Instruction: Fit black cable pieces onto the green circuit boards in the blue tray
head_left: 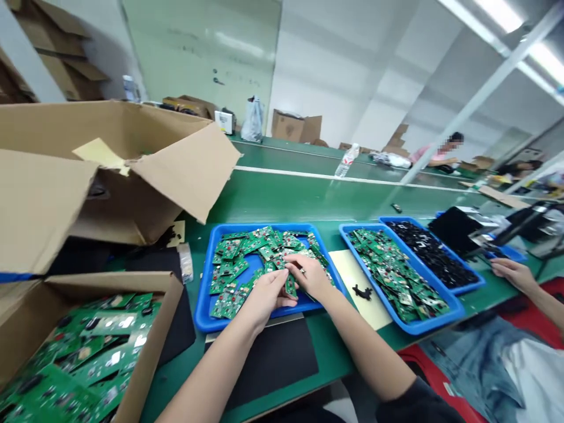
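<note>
Over the front part of a blue tray (200, 305), my two hands meet around a small green circuit board (290, 286). My left hand (269, 294) pinches the board from its left side. My right hand (311, 275) has its fingers closed at the board's upper right; a small thing at its fingertips is too small to make out. Many green circuit boards (229, 302) lie in the tray around and beneath my hands, with the blue bottom showing between them.
An open carton (152, 329) of larger green boards stands at the left. Right of my hands are a second blue tray (412, 329) of boards and a tray of black parts (434, 252). A co-worker's hand (515, 275) is at the far right. A bottle (347, 161) stands behind.
</note>
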